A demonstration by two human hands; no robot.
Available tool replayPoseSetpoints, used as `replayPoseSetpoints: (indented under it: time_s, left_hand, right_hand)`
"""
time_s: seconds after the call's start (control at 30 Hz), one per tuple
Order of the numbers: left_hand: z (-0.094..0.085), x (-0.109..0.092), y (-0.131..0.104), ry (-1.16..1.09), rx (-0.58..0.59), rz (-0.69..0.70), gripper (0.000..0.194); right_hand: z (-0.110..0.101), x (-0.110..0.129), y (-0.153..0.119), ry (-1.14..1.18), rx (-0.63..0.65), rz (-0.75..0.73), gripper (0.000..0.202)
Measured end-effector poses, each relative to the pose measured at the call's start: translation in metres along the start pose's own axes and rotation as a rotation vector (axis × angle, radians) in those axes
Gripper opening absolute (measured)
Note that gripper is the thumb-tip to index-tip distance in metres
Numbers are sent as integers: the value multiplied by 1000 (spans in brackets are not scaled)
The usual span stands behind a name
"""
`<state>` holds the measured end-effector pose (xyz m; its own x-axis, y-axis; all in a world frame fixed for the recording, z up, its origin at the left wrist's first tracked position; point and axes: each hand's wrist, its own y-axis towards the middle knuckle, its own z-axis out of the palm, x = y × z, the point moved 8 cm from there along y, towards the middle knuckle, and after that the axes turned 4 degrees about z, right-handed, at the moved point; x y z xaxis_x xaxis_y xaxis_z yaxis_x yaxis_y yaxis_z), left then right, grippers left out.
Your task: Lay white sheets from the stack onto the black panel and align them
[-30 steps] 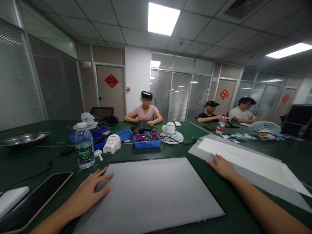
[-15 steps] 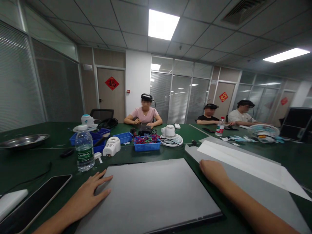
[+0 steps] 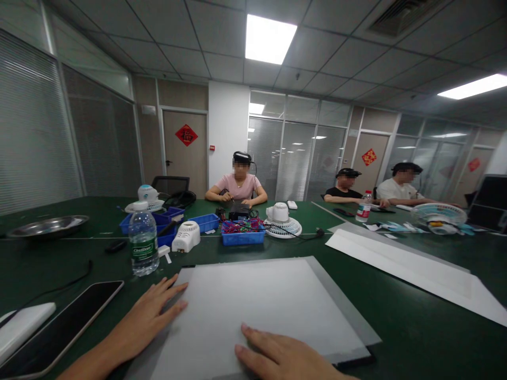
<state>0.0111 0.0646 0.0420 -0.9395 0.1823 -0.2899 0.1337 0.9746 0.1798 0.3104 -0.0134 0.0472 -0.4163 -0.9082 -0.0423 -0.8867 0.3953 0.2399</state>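
A pale translucent sheet (image 3: 253, 301) lies over a flat rectangular panel in front of me. Its grey right margin overhangs the panel slightly, and the panel's black edge (image 3: 354, 361) shows at the near right corner. My left hand (image 3: 158, 309) rests along the left side with its fingers spread, the tips on the sheet. Near the front middle, my right hand (image 3: 283, 353) lies palm down on the sheet, fingers stretched out; its wrist is cut off by the lower frame edge. Most of the panel is hidden under the sheet.
A water bottle (image 3: 143, 240) and a phone (image 3: 63, 330) are on the left. Beyond the panel sit a blue tray (image 3: 243, 238) of wires and white fan parts (image 3: 187, 236). White sheets (image 3: 415, 274) lie to the right. Several people sit across the table.
The grey sheet from the right of the panel now lies on top of it. My right hand has moved from the right edge onto the sheet. My left hand has stayed put.
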Motion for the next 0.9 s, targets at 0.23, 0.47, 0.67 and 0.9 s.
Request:
replayPoseSetpoints:
  time_s: [0.23,0.47,0.67,0.9]
  left_hand:
    - [0,-4,2,40,-1,39,68]
    - [3,7,1,53,4,56,55]
    - [6,10,2,26,-11,49,44]
    - [2,6,2,-6,-65,44,47]
  right_hand:
    - [-31,-126,-39,92,-24,521,74]
    - [-41,-310,-194,-186,-14,1263,71]
    - [-42,-339,-251,-256,49,1467,71]
    - [-33,-327,-203,-276,83,1234,54]
